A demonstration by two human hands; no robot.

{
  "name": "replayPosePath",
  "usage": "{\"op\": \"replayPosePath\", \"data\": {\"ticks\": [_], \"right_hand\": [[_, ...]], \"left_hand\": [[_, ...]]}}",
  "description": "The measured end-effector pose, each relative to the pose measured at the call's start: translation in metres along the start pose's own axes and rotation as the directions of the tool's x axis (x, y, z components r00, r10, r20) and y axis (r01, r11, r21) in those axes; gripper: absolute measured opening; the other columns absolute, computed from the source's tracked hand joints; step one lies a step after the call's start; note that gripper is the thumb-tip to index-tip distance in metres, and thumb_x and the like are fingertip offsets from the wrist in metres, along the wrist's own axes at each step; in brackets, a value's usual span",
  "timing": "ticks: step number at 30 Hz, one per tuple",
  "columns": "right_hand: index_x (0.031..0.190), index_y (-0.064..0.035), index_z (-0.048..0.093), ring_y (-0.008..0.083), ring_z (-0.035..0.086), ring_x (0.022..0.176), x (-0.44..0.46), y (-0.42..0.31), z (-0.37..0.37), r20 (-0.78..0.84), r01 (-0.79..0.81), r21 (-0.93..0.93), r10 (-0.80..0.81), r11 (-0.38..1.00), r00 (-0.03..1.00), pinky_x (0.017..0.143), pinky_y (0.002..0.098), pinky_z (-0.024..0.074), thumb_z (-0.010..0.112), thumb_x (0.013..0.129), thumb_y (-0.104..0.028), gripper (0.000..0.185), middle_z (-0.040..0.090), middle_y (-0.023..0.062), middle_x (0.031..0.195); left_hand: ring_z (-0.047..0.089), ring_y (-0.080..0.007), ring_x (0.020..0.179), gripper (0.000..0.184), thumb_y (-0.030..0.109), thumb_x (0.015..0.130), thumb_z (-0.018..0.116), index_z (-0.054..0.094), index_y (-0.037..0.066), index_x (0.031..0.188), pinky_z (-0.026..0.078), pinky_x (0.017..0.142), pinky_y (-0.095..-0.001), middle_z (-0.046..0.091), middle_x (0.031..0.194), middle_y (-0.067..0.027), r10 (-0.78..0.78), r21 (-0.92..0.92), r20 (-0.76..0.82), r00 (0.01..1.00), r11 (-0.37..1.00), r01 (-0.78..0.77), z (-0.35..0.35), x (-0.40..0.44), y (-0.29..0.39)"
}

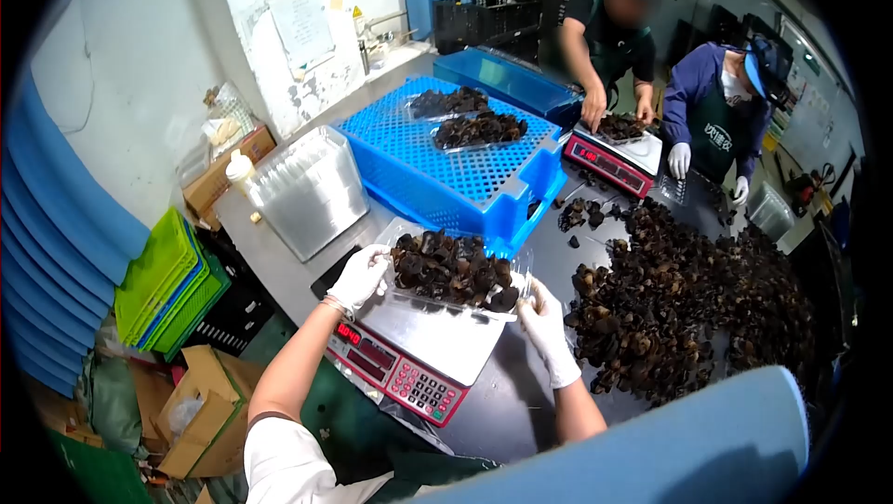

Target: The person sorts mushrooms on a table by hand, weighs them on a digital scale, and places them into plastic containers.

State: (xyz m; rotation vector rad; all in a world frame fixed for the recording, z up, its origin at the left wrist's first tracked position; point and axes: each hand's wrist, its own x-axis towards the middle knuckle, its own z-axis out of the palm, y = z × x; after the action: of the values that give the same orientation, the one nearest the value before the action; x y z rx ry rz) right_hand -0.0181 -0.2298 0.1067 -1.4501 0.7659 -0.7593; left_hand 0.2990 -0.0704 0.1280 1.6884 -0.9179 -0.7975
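Both gloved hands grip a clear plastic tray [423,298] filled with dark, curled wood ear mushrooms [451,267]. My left hand [360,279] has its fingers closed on the tray's left end. At the right end, my right hand [547,325] pinches the rim between thumb and fingers. Below the tray is a red and silver digital scale [446,351], its display lit in red. The tray overlaps the back of the scale's plate; whether it touches the plate I cannot tell. A large heap of loose wood ear mushrooms [679,304] lies to the right.
Behind the scale, an upturned blue crate [409,183] bears two filled trays [479,130]. A clear bin of stacked empty trays [312,192] stands left of it. Across the table, one person handles mushrooms at another scale [614,155]; a gloved person [712,123] stands beside them.
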Motion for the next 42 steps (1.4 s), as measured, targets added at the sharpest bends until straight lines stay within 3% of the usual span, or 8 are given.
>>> {"op": "replayPosePath", "data": {"ticks": [18,27,29,30,33,35,36,42], "right_hand": [[0.113,-0.0095,0.066,0.0065,0.052,0.056,0.242,-0.007,-0.055,-0.191,-0.042,0.195,0.08,0.98,0.978,0.048,0.0212,0.0407,0.066,0.094,-0.027,0.026,0.063,-0.0004,0.078],[0.128,-0.0015,0.058,0.0112,0.065,0.066,0.288,-0.015,-0.05,-0.223,0.008,0.365,0.079,0.931,0.972,0.052,0.0224,0.0483,0.068,0.09,-0.011,0.04,0.071,0.0081,0.102],[0.129,-0.0015,0.056,0.0122,0.066,0.068,0.273,-0.023,-0.049,-0.187,-0.008,0.449,0.102,0.894,0.977,0.053,0.0231,0.0497,0.069,0.09,-0.013,0.042,0.069,0.0072,0.106],[0.13,-0.0023,0.056,0.0125,0.066,0.07,0.267,-0.022,-0.052,-0.163,0.002,0.426,0.074,0.904,0.984,0.056,0.0232,0.0505,0.068,0.091,-0.014,0.043,0.068,0.0055,0.108],[0.128,-0.0038,0.058,0.0103,0.065,0.073,0.224,-0.02,-0.071,-0.085,0.013,0.305,0.014,0.952,0.996,0.06,0.0208,0.0489,0.065,0.093,-0.015,0.037,0.067,0.0024,0.106],[0.121,-0.0032,0.064,0.0082,0.063,0.074,0.178,-0.022,-0.091,-0.019,0.013,0.168,-0.01,0.986,1.0,0.061,0.02,0.0468,0.063,0.095,-0.016,0.029,0.07,0.0014,0.1],[0.119,-0.0031,0.065,0.008,0.062,0.074,0.152,-0.025,-0.104,-0.017,0.001,0.155,0.002,0.988,1.0,0.062,0.0198,0.0468,0.063,0.094,-0.015,0.028,0.07,0.0013,0.098],[0.115,-0.0028,0.067,0.0071,0.059,0.077,0.011,-0.016,-0.203,-0.299,-0.048,-0.071,0.025,0.996,0.954,0.07,0.0221,0.0477,0.062,0.093,-0.011,0.024,0.069,0.0009,0.095]], "left_hand": [[0.067,-0.023,0.067,0.049,0.001,0.093,0.055,0.04,-0.007,0.139,0.061,0.057,-0.0336,0.06,0.11,-0.0197,-0.126,-0.291,-0.125,0.984,0.953,0.085,0.05,0.19,0.036],[0.071,-0.0261,0.079,0.067,-0.004,0.089,0.059,0.026,-0.008,0.147,0.062,0.071,-0.0331,0.06,0.096,-0.0115,-0.122,-0.514,-0.068,0.99,0.855,0.07,0.037,0.209,0.039],[0.068,-0.0249,0.08,0.053,-0.003,0.088,0.057,0.044,-0.004,0.138,0.06,0.071,-0.0346,0.061,0.092,-0.0111,0.069,-0.234,-0.178,0.982,0.966,-0.111,0.017,0.2,0.04],[0.067,-0.0267,0.084,0.043,0.001,0.087,0.06,0.053,-0.001,0.129,0.058,0.075,-0.0373,0.063,0.095,-0.0134,0.388,0.261,-0.293,0.874,0.912,-0.317,-0.004,0.195,0.036],[0.064,-0.0335,0.094,0.026,0.017,0.083,0.063,0.069,0.008,0.106,0.051,0.086,-0.0443,0.066,0.103,-0.0177,0.714,0.91,-0.176,0.678,0.381,-0.165,-0.073,0.161,0.059],[0.061,-0.037,0.099,0.029,0.02,0.085,0.06,0.067,0.007,0.11,0.048,0.092,-0.0466,0.065,0.101,-0.018,0.801,0.991,-0.126,0.585,0.076,0.109,-0.135,0.151,0.027],[0.061,-0.0369,0.1,0.027,0.025,0.088,0.061,0.07,0.007,0.106,0.047,0.094,-0.047,0.066,0.103,-0.0191,0.602,0.955,-0.295,0.742,0.2,0.218,-0.152,0.136,0.036],[0.065,-0.0278,0.095,0.02,0.018,0.092,0.061,0.071,0.003,0.102,0.049,0.088,-0.0348,0.07,0.102,-0.0143,0.494,0.759,-0.323,0.808,0.645,-0.091,-0.217,0.124,-0.011]]}}
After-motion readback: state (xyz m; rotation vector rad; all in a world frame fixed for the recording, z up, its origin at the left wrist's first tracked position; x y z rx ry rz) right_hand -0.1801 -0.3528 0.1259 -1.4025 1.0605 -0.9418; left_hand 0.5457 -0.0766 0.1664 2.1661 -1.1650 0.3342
